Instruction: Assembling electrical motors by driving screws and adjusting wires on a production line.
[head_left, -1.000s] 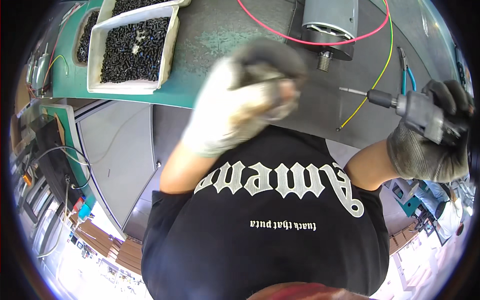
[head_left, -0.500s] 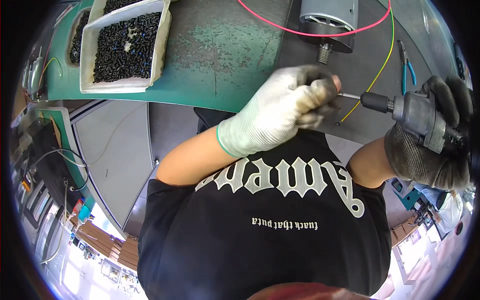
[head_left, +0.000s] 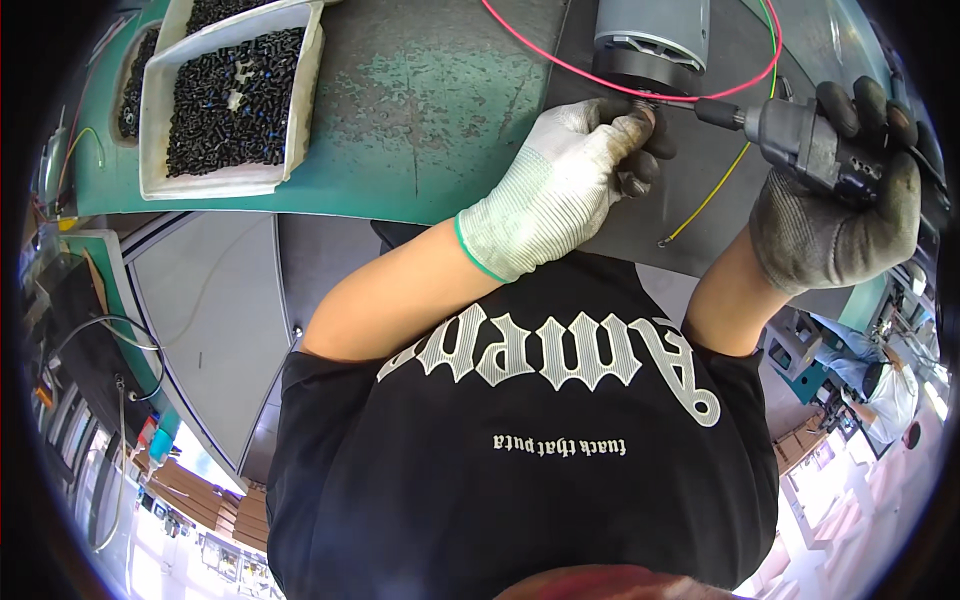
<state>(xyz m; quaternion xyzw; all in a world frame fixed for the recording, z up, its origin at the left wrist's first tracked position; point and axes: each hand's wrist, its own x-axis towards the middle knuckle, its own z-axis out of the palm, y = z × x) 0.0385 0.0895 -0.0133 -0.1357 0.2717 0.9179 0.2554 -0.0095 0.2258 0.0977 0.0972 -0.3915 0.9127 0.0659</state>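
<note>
- Now, between one and two o'clock, the left hand [head_left: 610,155] has its fingers curled in; I cannot tell if they pinch something small.
- Past two o'clock, the right hand [head_left: 840,200] wraps its fingers round a power driver [head_left: 795,135]. The driver's black nose [head_left: 718,113] points at the left fingertips.
- The front edge of the surface [head_left: 430,130] runs from past nine o'clock to near three.
- Near that edge, on a dark mat [head_left: 640,230], the end of a yellow-green wire [head_left: 720,187] is joined to nothing.
- At one o'clock, the grey motor [head_left: 652,25] sits just past the left hand. Fingers hide its tip, so I cannot tell how much is done there. A pink wire [head_left: 580,75] loops across it, so room is tight.
- From eleven to twelve is bare room, up to a white tray [head_left: 150,140] at ten, well filled with black screws [head_left: 200,130].
- Far off, past three, is another person [head_left: 885,390].
</note>
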